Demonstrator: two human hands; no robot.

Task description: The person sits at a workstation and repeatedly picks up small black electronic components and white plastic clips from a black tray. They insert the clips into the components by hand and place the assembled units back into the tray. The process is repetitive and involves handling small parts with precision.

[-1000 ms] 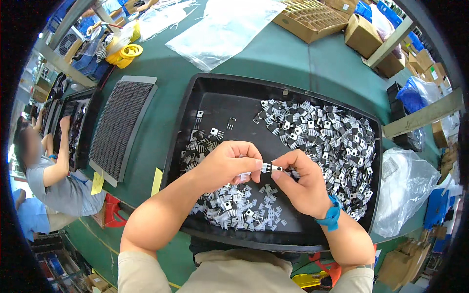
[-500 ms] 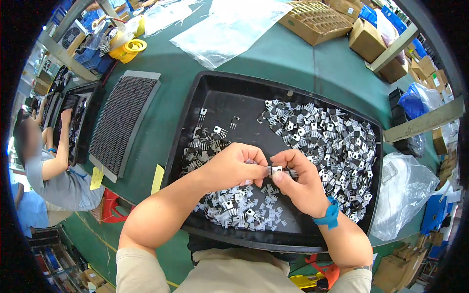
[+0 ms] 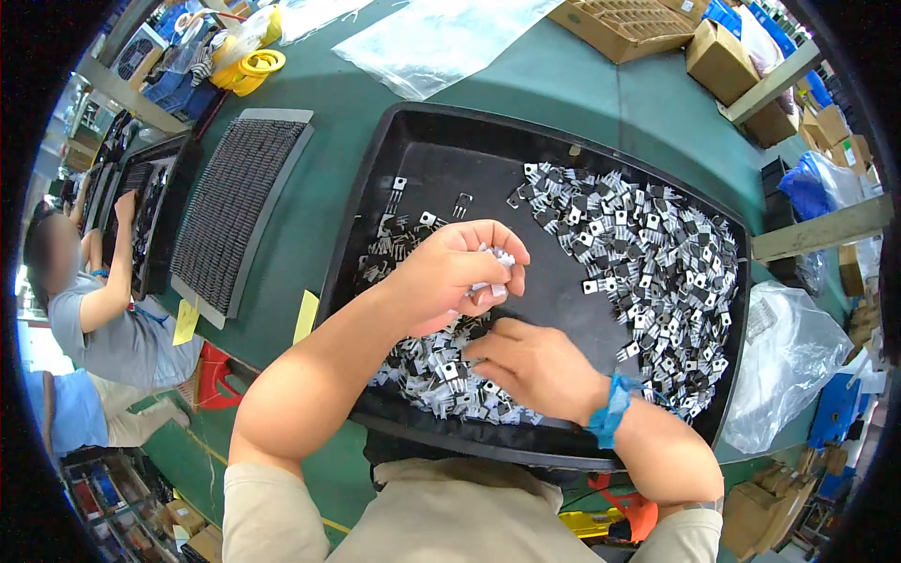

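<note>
My left hand (image 3: 469, 272) is closed around a small bunch of white plastic pieces (image 3: 496, 258), raised over the tray's middle. Below it, my right hand (image 3: 540, 366) reaches to the near heap with its fingers stretched and a little apart; I see nothing held, though the fingertips partly hide what they touch. That near heap (image 3: 449, 385) mixes white comb-like plastic pieces with black three-legged transistors. On the tray's right side lies a large pile of transistors (image 3: 657, 272), many fitted with white pieces. A smaller group of transistors (image 3: 399, 230) lies at the left, partly behind my left forearm.
The black tray (image 3: 488, 127) stands on a green table (image 3: 526, 94). Left of it lies a grey board (image 3: 239, 202) packed with rows of dark parts. A clear plastic bag (image 3: 784, 361) is at the right, beside a metal post (image 3: 826, 227). A co-worker (image 3: 89, 310) works at far left.
My hands have parted. The right hand has let go of the transistor it was handling and dropped to the near heap; the left has risen slightly with the white pieces.
</note>
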